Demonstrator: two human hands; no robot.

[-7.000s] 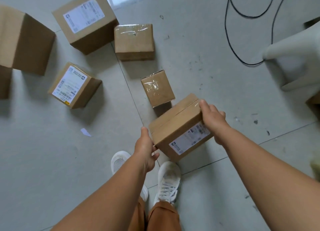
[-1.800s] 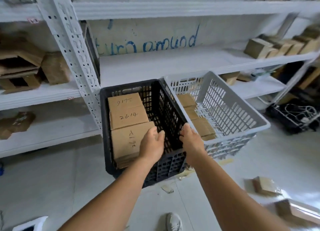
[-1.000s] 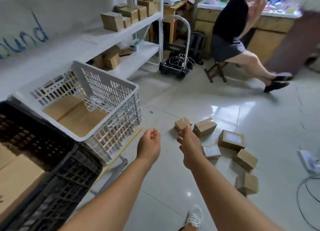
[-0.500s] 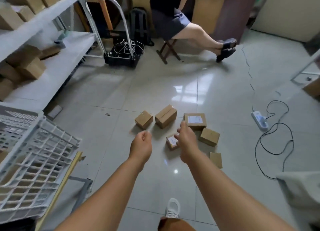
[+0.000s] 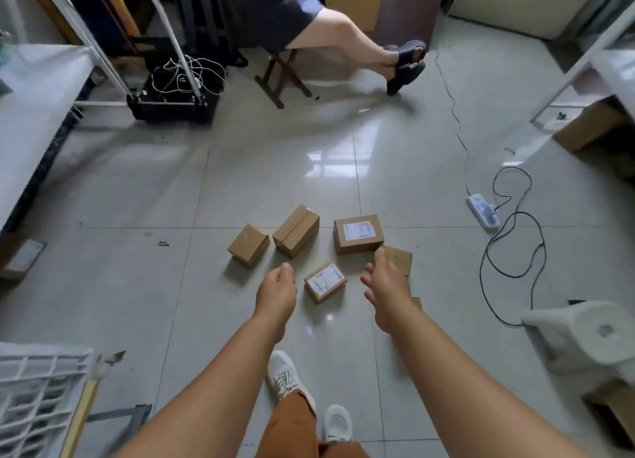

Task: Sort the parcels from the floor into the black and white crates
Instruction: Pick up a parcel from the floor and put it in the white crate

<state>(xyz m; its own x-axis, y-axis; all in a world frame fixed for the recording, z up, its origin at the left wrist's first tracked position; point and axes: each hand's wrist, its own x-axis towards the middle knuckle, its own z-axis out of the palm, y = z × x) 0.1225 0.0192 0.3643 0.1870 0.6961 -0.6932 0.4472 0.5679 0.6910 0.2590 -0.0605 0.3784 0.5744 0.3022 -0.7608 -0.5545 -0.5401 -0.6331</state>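
Five brown cardboard parcels on the grey tiled floor, both hands empty.

I hold my left hand loosely curled and my right hand spread, flanking the small labelled cardboard parcel, probably the next pick. Open floor surrounds the cluster; the white plastic crate sits near left, a black cable lies right.

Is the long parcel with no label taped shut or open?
Shut: the long parcel shows its flaps lying flat, meeting in a closed seam along its top.
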